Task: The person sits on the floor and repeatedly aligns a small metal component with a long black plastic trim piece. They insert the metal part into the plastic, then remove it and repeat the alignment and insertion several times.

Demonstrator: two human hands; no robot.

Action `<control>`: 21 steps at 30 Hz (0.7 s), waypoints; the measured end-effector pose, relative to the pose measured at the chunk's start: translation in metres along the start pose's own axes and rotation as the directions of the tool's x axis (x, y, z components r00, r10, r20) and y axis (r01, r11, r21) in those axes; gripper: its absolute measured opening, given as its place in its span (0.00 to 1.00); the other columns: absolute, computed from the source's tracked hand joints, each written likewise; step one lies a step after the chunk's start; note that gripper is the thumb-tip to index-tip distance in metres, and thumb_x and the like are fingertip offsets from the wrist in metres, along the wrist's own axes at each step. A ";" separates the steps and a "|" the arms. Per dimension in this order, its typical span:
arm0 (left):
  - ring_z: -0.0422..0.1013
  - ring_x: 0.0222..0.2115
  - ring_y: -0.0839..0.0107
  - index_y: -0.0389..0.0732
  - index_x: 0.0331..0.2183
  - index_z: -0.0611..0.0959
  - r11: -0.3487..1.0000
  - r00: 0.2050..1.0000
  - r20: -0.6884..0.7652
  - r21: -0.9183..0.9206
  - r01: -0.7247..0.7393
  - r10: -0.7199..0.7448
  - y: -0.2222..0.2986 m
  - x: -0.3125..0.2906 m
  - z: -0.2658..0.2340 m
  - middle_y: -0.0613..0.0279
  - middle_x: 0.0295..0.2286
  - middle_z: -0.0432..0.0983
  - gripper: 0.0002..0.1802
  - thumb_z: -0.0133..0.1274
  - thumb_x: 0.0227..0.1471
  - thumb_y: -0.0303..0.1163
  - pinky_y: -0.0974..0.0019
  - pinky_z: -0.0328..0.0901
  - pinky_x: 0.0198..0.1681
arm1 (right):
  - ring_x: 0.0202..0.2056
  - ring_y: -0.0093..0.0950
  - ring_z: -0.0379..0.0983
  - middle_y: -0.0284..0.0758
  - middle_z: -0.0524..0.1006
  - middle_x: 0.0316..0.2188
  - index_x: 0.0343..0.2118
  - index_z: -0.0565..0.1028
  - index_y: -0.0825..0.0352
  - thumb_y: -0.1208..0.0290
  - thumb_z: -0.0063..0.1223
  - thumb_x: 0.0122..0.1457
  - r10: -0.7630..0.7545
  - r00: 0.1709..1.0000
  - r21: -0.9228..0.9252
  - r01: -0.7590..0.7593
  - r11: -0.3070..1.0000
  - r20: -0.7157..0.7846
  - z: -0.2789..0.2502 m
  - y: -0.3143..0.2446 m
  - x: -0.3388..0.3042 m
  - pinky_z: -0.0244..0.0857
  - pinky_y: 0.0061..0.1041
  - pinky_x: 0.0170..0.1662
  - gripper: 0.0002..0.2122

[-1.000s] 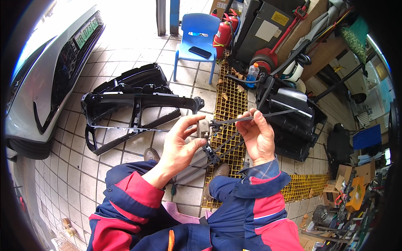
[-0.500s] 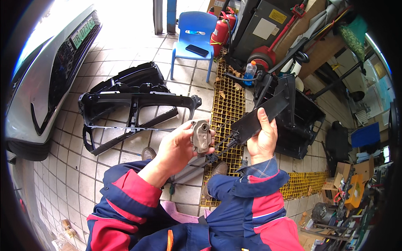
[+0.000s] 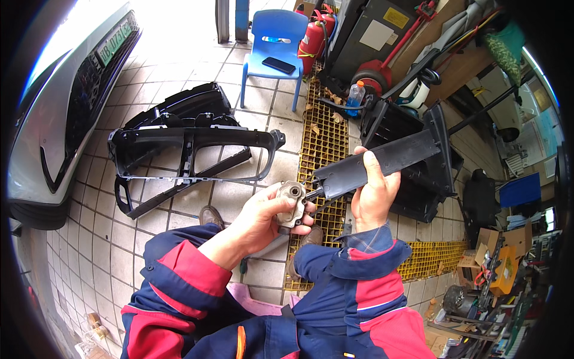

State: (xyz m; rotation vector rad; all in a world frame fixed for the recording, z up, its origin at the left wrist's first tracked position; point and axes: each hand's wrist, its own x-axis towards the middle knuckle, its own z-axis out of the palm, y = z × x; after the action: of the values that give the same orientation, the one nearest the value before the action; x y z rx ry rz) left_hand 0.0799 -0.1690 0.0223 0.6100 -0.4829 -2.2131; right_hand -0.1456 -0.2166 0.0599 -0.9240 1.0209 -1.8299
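Head view, the only one. From where I stand: left hand point(image 3: 256, 220) has the grey metal part point(image 3: 294, 201), thumb pressed over its face, fingers curled under and round the far side. Firm pinch; the round hole faces up. Right hand point(image 3: 375, 194) clamps the long black panel point(image 3: 403, 154), thumb on top, fingers mostly hidden beneath. Both parts sit up in front of the body, over the yellow floor grating point(image 3: 326, 143).

Changed: a second ago the panel was edge-on and the grey part side-on; now the panel lies broad face up and the grey part has rolled face up, left thumb across it. Meaning, I'd judge: both faces are laid out for checking, neither part let go. Panel's near end sits just beside the grey part; can't tell if they touch.

Around: black frame point(image 3: 188, 155) on the tiles, untouched; blue chair point(image 3: 278, 24) with a phone point(image 3: 278, 64) on its seat, car point(image 3: 45, 107) far left.
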 end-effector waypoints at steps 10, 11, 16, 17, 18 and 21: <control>0.82 0.42 0.58 0.33 0.57 0.75 0.998 0.999 0.039 -0.054 0.012 -0.010 0.001 0.001 -0.004 0.44 0.46 0.81 0.24 0.55 0.62 0.30 0.54 0.82 0.46 | 0.45 0.31 0.81 0.42 0.80 0.43 0.54 0.67 0.68 0.80 0.57 0.67 -0.136 0.990 -0.065 0.138 0.988 0.040 0.005 0.001 -0.006 0.73 0.30 0.51 0.16; 0.82 0.42 0.57 0.33 0.58 0.75 1.000 1.000 0.029 -0.029 0.006 -0.005 0.000 0.001 -0.004 0.44 0.46 0.81 0.24 0.54 0.62 0.30 0.54 0.81 0.47 | 0.45 0.31 0.81 0.42 0.80 0.43 0.54 0.67 0.68 0.80 0.57 0.67 -0.140 0.989 -0.069 0.143 0.987 0.044 0.005 0.002 -0.006 0.73 0.30 0.51 0.16; 0.80 0.46 0.57 0.35 0.61 0.73 0.993 0.999 -0.042 0.113 -0.023 0.028 -0.004 0.001 0.001 0.47 0.49 0.80 0.25 0.52 0.64 0.31 0.52 0.79 0.52 | 0.44 0.30 0.81 0.41 0.80 0.43 0.53 0.66 0.69 0.79 0.56 0.68 -0.188 0.981 -0.106 0.193 0.976 0.056 0.004 0.003 -0.006 0.72 0.30 0.51 0.14; 0.79 0.48 0.57 0.35 0.61 0.72 0.996 0.999 -0.039 0.090 -0.028 0.032 -0.005 0.000 0.001 0.47 0.50 0.79 0.26 0.51 0.65 0.31 0.50 0.78 0.53 | 0.44 0.30 0.81 0.41 0.80 0.43 0.53 0.66 0.69 0.79 0.56 0.68 -0.206 0.977 -0.135 0.212 0.968 0.062 0.004 0.003 -0.006 0.72 0.29 0.51 0.14; 0.78 0.50 0.57 0.36 0.62 0.71 0.997 0.999 -0.036 0.068 -0.033 0.036 -0.006 0.000 0.002 0.48 0.51 0.78 0.26 0.50 0.65 0.31 0.49 0.77 0.55 | 0.44 0.30 0.81 0.41 0.80 0.43 0.53 0.66 0.69 0.79 0.56 0.68 -0.224 0.972 -0.163 0.232 0.959 0.069 0.005 0.004 -0.006 0.72 0.29 0.51 0.14; 0.76 0.53 0.56 0.36 0.62 0.70 0.999 0.999 0.032 -0.037 -0.038 0.039 -0.005 0.001 -0.001 0.49 0.53 0.76 0.25 0.47 0.66 0.31 0.45 0.74 0.58 | 0.44 0.29 0.81 0.42 0.81 0.43 0.54 0.64 0.70 0.79 0.55 0.69 -0.257 0.963 -0.221 0.268 0.938 0.079 0.005 0.004 -0.006 0.72 0.29 0.51 0.15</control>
State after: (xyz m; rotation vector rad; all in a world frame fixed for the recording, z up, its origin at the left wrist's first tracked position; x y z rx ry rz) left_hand 0.0769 -0.1667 0.0189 0.5419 -0.4656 -2.1936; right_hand -0.1380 -0.2139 0.0568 -1.2926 1.1397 -1.9206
